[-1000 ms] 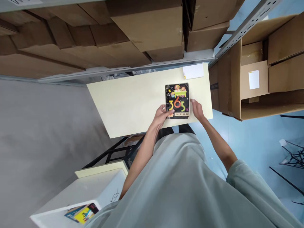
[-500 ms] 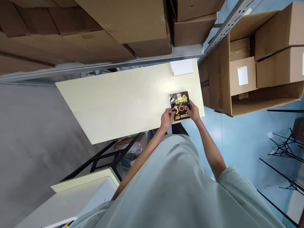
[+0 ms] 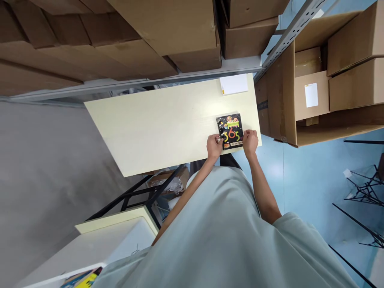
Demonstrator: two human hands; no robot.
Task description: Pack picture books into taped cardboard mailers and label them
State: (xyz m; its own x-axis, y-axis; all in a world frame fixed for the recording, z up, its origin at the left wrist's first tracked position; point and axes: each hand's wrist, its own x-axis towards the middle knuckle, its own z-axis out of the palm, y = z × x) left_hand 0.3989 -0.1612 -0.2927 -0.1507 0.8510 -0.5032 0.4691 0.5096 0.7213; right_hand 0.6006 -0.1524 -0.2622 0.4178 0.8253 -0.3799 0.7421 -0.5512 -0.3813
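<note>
A square black book [image 3: 230, 131] with a glossy cover, a large coloured "365" and bright drawings lies on the cream tabletop [image 3: 156, 124], close to its front edge. My left hand [image 3: 214, 147] is closed at the book's lower left edge, its thumb touching the cover's border. At the right edge, my right hand [image 3: 250, 142] has its fingers curled in a pinch against the book's side. The fingertips of the right hand are partly hidden, so the exact grip there is hard to see.
A flat white box [image 3: 234, 84] lies at the table's back right. Cardboard boxes [image 3: 168, 28] fill a shelf above the back edge. To the right stands a large open carton [image 3: 282, 96] with smaller boxes inside. A white-topped surface [image 3: 99, 248] is at lower left.
My right hand has moved from over the book's cover to its right edge, with fingers curled, uncovering the last digit. My left hand stays at the left edge. The whole view has shifted slightly.
</note>
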